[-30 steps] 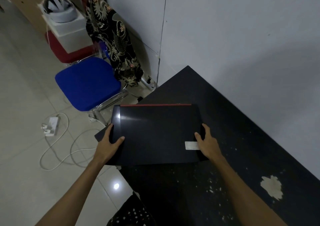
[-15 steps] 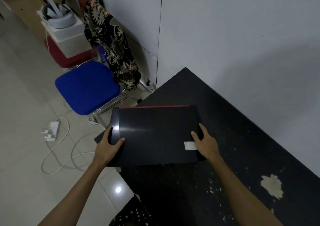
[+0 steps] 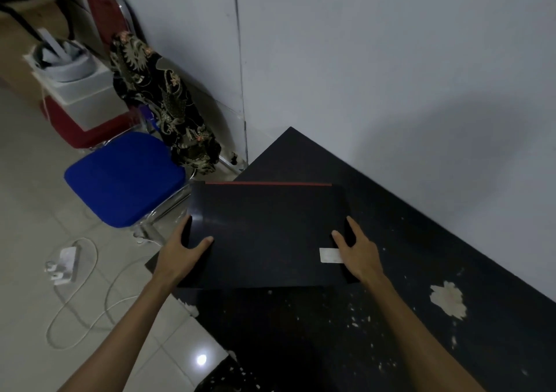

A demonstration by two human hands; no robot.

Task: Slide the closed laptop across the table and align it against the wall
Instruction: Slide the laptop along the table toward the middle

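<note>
A closed black laptop [image 3: 264, 229] with a red strip along its far edge and a white sticker near its right front corner lies on the black table [image 3: 406, 241]. Its left part sticks out past the table's left edge. My left hand [image 3: 180, 256] grips the laptop's left side, thumb on the lid. My right hand [image 3: 358, 253] grips its right side, thumb on the lid by the sticker. The white wall [image 3: 391, 75] runs along the table's far right edge, a dark strip of table away from the laptop.
A blue-seated chair [image 3: 123, 178] with a patterned cloth [image 3: 162, 102] on its back stands left of the table. A white power strip [image 3: 64, 263] and cord lie on the tiled floor. The table's surface has chipped pale patches [image 3: 446, 298] to the right.
The laptop has stayed in both hands' grip in about the same place on the table. My head has tilted up a little, so more of the wall and chair shows.
</note>
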